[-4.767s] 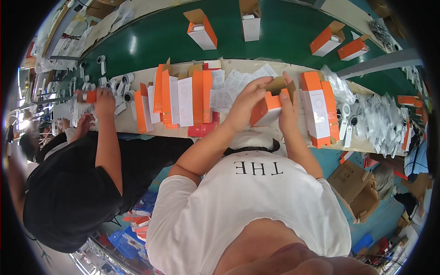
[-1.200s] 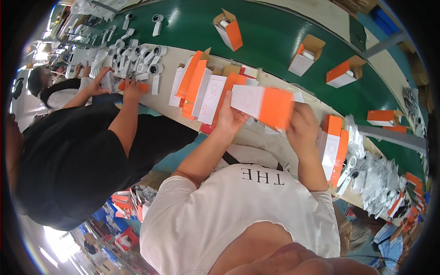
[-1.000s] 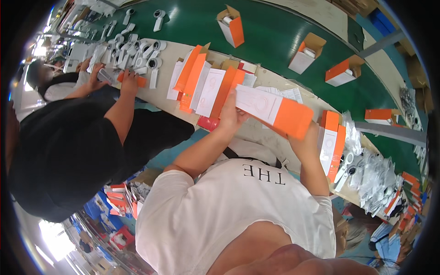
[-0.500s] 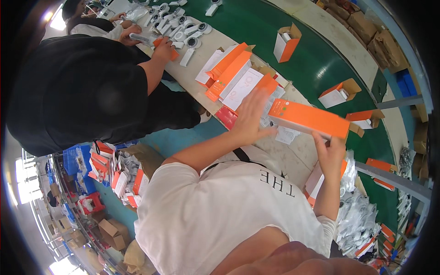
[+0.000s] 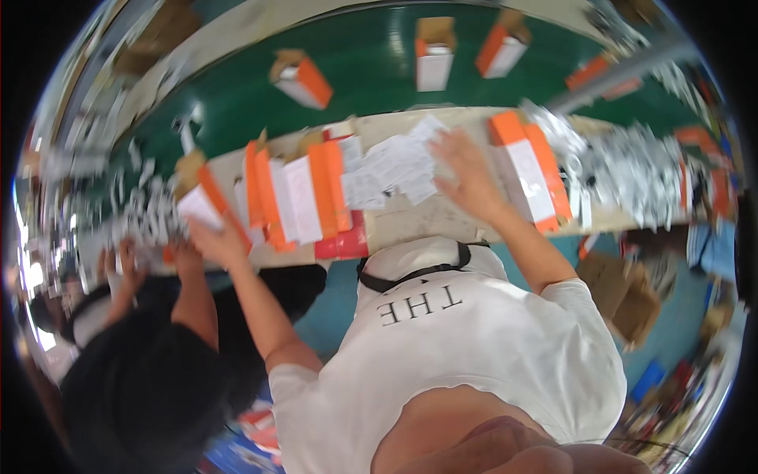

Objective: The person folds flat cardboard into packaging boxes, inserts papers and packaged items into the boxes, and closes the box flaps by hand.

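Note:
My left hand [image 5: 219, 241] is at the left part of the bench, its fingers closed round the lower end of an orange and white carton [image 5: 202, 204]. That carton stands tilted with its brown top flap raised. Over the bench my right hand [image 5: 467, 170] is spread and blurred, with nothing in it. It lies between loose printed leaflets [image 5: 387, 175] and an orange carton [image 5: 530, 170] with a white face. Several flat-lying orange and white cartons [image 5: 300, 197] sit between my two hands, left of the leaflets.
Beyond the bench, open cartons [image 5: 434, 67] stand on a green conveyor [image 5: 355, 63]. Bagged white parts [image 5: 639, 174] are heaped at the right, below a grey metal bar [image 5: 624, 75]. A co-worker in black [image 5: 142, 387] works close at my left. A red packet [image 5: 343, 237] lies at the bench edge.
The whole view has swung round. My right hand has let go of the long orange carton. My left hand has moved from above the leaflets to an open carton at the left.

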Demonstrator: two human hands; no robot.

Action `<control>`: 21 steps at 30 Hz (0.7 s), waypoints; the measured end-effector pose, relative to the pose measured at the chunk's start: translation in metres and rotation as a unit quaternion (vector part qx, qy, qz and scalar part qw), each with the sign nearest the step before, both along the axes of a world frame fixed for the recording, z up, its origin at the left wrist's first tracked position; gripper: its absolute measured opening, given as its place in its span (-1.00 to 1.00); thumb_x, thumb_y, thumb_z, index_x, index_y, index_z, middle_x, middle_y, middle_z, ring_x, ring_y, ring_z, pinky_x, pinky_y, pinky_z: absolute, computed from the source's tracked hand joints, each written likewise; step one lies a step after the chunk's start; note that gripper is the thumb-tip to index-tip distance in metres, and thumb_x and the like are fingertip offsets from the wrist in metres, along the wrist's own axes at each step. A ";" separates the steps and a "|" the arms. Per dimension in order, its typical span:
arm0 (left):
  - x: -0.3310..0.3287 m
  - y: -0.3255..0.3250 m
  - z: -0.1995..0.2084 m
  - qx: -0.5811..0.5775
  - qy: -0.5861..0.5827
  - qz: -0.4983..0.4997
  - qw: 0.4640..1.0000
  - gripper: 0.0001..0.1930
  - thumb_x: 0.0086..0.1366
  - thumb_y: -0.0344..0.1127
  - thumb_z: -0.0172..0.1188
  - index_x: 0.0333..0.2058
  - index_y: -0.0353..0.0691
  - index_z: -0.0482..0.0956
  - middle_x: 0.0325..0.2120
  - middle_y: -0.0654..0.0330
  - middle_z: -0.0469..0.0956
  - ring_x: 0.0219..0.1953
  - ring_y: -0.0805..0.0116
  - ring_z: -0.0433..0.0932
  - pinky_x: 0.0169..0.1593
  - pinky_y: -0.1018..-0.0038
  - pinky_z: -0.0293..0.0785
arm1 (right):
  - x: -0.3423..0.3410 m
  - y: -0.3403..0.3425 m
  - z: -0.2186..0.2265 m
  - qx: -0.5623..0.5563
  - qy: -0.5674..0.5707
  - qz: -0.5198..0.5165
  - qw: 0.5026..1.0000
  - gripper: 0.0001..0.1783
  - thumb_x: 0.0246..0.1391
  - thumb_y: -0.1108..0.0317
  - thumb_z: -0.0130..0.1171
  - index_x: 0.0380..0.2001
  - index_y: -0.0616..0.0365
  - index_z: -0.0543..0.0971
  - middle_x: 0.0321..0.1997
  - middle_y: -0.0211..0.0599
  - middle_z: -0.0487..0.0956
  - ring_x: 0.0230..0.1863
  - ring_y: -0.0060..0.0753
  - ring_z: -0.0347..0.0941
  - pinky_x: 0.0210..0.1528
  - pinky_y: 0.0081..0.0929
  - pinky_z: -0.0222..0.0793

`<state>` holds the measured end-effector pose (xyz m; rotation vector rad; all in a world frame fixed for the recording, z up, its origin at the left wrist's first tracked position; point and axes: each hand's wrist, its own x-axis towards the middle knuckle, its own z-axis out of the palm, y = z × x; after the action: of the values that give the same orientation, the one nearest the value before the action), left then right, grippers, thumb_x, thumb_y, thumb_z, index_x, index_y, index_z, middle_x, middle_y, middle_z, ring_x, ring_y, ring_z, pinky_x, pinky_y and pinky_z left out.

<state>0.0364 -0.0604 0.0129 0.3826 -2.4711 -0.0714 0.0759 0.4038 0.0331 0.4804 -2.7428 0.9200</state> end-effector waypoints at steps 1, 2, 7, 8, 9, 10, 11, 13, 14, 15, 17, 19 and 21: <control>-0.007 -0.018 -0.009 0.005 -0.026 0.041 0.999 -0.16 -0.04 -0.03 0.25 0.16 -0.25 0.08 0.03 -0.13 0.25 0.06 -0.11 0.24 0.07 0.16 0.19 | 0.005 0.032 -0.025 0.024 -0.003 -0.113 0.993 -0.33 -0.17 0.38 0.20 0.10 0.03 0.25 0.20 -0.17 0.19 0.26 0.01 -0.01 0.24 -0.14 -0.06; -0.011 -0.033 -0.022 -0.020 -0.042 0.057 0.997 -0.18 -0.04 -0.02 0.23 0.16 -0.17 0.09 0.03 -0.13 0.24 0.04 -0.10 0.25 0.01 0.15 0.25 | 0.017 0.069 -0.049 0.012 -0.025 -0.211 0.977 -0.31 -0.16 0.34 0.20 0.11 0.03 0.23 0.21 -0.16 0.18 0.26 0.02 -0.02 0.24 -0.13 -0.08; -0.057 -0.044 -0.065 -0.076 -0.122 0.051 0.988 -0.35 0.04 -0.07 0.15 0.10 -0.14 0.20 0.05 -0.13 0.21 0.05 -0.12 0.25 0.05 0.02 0.14 | 0.083 0.146 -0.092 0.151 -0.090 -0.351 0.920 -0.23 -0.15 0.12 0.19 0.15 0.07 0.18 0.24 -0.12 0.11 0.27 0.07 -0.09 0.26 -0.12 -0.15; -0.064 -0.014 -0.048 -0.085 -0.061 -0.005 0.995 -0.38 0.04 -0.11 0.16 0.08 -0.16 0.24 0.04 -0.13 0.24 0.06 -0.11 0.24 0.08 0.07 0.14 | 0.092 0.148 -0.091 0.133 -0.090 -0.327 0.931 -0.29 -0.12 0.14 0.18 0.13 0.07 0.23 0.22 -0.10 0.15 0.26 0.04 -0.05 0.26 -0.16 -0.14; -0.069 0.011 -0.032 -0.033 0.059 -0.160 0.985 -0.50 0.05 -0.26 0.17 0.00 -0.21 0.33 -0.01 -0.08 0.31 0.03 -0.05 0.28 0.10 0.21 0.16 | 0.095 0.153 -0.091 -0.082 -0.062 -0.360 0.927 -0.48 -0.05 0.28 0.11 0.04 0.10 0.34 0.11 -0.12 0.31 0.17 -0.08 0.15 0.19 -0.28 0.05; -0.067 0.053 -0.017 0.008 0.077 -0.221 0.972 -0.54 0.05 -0.34 0.15 -0.03 -0.23 0.35 -0.04 -0.06 0.34 0.02 0.00 0.31 0.08 0.26 0.19 | 0.100 0.159 -0.083 -0.234 -0.065 -0.413 0.878 -0.53 -0.04 0.35 0.08 0.02 0.13 0.36 0.06 -0.14 0.37 0.10 -0.13 0.24 0.13 -0.34 0.14; -0.064 0.101 -0.006 0.049 0.094 -0.282 0.954 -0.58 0.06 -0.41 0.14 -0.05 -0.25 0.37 -0.07 -0.04 0.37 0.00 0.05 0.34 0.07 0.32 0.22 | 0.107 0.165 -0.078 -0.379 -0.064 -0.458 0.802 -0.57 -0.02 0.41 0.05 -0.01 0.15 0.39 0.00 -0.17 0.42 0.03 -0.18 0.33 0.06 -0.39 0.23; -0.050 0.185 -0.012 0.246 -0.066 -0.364 0.896 -0.69 0.14 -0.43 0.06 -0.09 -0.23 0.43 -0.13 0.08 0.44 -0.07 0.22 0.40 0.03 0.39 0.28 | 0.120 0.180 -0.086 -0.395 -0.064 -0.491 0.774 -0.59 -0.05 0.48 0.05 -0.05 0.14 0.41 -0.03 -0.21 0.44 -0.06 -0.23 0.39 -0.05 -0.42 0.31; -0.040 0.226 -0.022 0.361 -0.181 -0.399 0.823 -0.65 0.13 -0.43 0.09 -0.07 -0.29 0.39 -0.16 0.09 0.44 -0.15 0.29 0.43 -0.05 0.46 0.32 | 0.123 0.184 -0.089 -0.282 -0.052 -0.453 0.844 -0.60 -0.07 0.47 0.06 -0.07 0.13 0.42 -0.04 -0.19 0.44 -0.05 -0.22 0.38 -0.04 -0.39 0.30; -0.036 0.265 -0.034 0.306 -0.248 -0.466 0.792 -0.68 0.15 -0.39 0.11 -0.09 -0.28 0.41 -0.20 0.13 0.47 -0.20 0.39 0.45 -0.13 0.51 0.38 | 0.126 0.188 -0.090 -0.162 -0.040 -0.405 0.899 -0.60 -0.09 0.47 0.08 -0.09 0.12 0.44 -0.05 -0.18 0.44 -0.04 -0.21 0.37 -0.02 -0.36 0.29; -0.020 0.339 -0.074 0.535 -0.405 -0.457 0.584 -0.67 0.18 -0.32 0.11 -0.08 -0.29 0.41 -0.18 0.14 0.48 -0.15 0.42 0.45 -0.08 0.55 0.36 | 0.114 0.175 -0.069 -0.022 0.007 -0.389 0.921 -0.63 -0.13 0.45 0.12 -0.14 0.10 0.47 -0.11 -0.20 0.45 -0.04 -0.20 0.35 -0.03 -0.31 0.28; -0.001 0.408 -0.087 0.610 -0.488 -0.380 0.496 -0.43 0.11 -0.05 0.18 -0.03 -0.38 0.32 -0.10 0.07 0.40 -0.02 0.34 0.36 0.02 0.46 0.29 | 0.114 0.177 -0.066 0.052 -0.064 -0.359 0.930 -0.63 -0.15 0.43 0.15 -0.16 0.09 0.48 -0.14 -0.21 0.44 -0.06 -0.17 0.33 -0.04 -0.28 0.27; -0.001 0.457 -0.099 0.684 -0.561 -0.231 0.405 -0.31 0.06 0.12 0.17 -0.02 -0.36 0.31 -0.05 0.10 0.36 0.07 0.27 0.26 0.05 0.35 0.25 | 0.120 0.183 -0.080 0.063 -0.040 -0.360 0.930 -0.61 -0.19 0.39 0.19 -0.17 0.08 0.48 -0.19 -0.18 0.44 -0.09 -0.18 0.34 -0.08 -0.31 0.29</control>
<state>0.0354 0.3966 -0.0859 0.3503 -2.7774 -3.1293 0.1956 0.5866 -0.0468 -0.5395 -2.7047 0.5735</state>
